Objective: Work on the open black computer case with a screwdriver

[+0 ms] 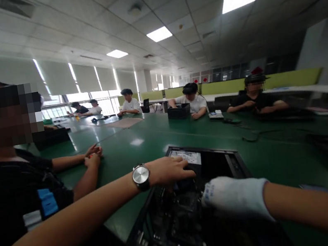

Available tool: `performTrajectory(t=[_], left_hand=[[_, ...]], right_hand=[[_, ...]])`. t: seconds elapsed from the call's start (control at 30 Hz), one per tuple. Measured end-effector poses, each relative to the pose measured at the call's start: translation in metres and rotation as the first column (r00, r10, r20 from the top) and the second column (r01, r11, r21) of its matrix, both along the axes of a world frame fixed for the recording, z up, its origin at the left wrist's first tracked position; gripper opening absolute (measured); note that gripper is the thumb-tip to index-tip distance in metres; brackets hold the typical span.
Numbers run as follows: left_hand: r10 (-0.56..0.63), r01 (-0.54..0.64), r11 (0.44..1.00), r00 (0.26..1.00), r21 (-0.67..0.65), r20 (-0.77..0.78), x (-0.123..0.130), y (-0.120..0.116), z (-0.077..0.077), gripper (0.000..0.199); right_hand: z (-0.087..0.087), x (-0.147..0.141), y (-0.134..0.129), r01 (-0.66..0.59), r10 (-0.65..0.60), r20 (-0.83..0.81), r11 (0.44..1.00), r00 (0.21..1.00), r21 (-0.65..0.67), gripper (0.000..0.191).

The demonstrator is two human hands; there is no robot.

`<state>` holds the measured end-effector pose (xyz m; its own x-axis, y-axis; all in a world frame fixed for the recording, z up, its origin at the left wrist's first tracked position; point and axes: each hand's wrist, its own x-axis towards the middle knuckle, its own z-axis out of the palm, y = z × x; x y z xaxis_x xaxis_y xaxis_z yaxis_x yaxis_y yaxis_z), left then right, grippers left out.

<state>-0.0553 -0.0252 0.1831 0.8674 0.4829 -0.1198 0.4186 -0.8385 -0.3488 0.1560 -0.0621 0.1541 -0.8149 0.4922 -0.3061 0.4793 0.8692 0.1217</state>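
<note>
Head view: your computer case [244,165], black and open at the top, lies at the near edge of the green bench [150,135], tilted slightly in plan, its far rim toward the bench's middle. Its frame is a dark, narrow border; within it, a dark circuit board [184,216] bears small bright points and metallic glints. Near the far-left corner of the case, a silver-white label [193,156] shows dark print. The interior at the near right is too dark to resolve. Your left hand [168,169], bare, with a round silver watch [141,175] at its wrist, reaches over the case's left side, just beside the label; two digits stand apart, but whether the hand grips anything you cannot tell. Your right hand [224,193], in a white glove with blue print, enters from the right, over the case's interior; its fingers are curled, their tips hidden, and a grip cannot be confirmed. The case thus lies beneath both hands, with the board below and between them.
</note>
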Motion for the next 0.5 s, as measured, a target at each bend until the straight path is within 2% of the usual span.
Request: performTrajectory(t=[0.13,0.2,0.27,0.37,0.43,0.5], left_hand=[[-0.042,0.04,0.994,0.999,-0.098,-0.021,0.01,0.019,-0.038,0.064],[-0.043,0.043,0.993,0.999,-0.112,-0.004,0.014,0.02,-0.052,0.06],[-0.035,0.037,0.993,0.999,-0.11,0.019,0.018,0.018,-0.06,0.058],[-0.018,0.02,0.995,1.0,-0.101,0.023,0.024,0.015,-0.065,0.053],[-0.019,0.019,0.995,1.0,-0.097,0.005,0.029,0.014,-0.065,0.046],[-0.026,0.024,0.995,1.0,-0.092,-0.011,0.033,0.015,-0.064,0.04]], right_hand=[[0.033,0.008,-0.013,0.1,-0.098,0.171,0.995,0.98,-0.006,0.019],[0.032,0.007,-0.012,0.116,-0.111,0.196,0.993,0.974,-0.011,0.018],[0.015,0.004,-0.005,0.156,-0.157,0.195,0.987,0.968,0.022,0.02],[-0.029,-0.004,0.006,0.254,-0.262,0.189,0.965,0.946,0.063,0.029],[-0.057,-0.01,0.009,0.313,-0.316,0.163,0.949,0.935,0.047,0.024],[-0.077,-0.014,0.011,0.363,-0.363,0.112,0.932,0.925,0.019,0.02]])
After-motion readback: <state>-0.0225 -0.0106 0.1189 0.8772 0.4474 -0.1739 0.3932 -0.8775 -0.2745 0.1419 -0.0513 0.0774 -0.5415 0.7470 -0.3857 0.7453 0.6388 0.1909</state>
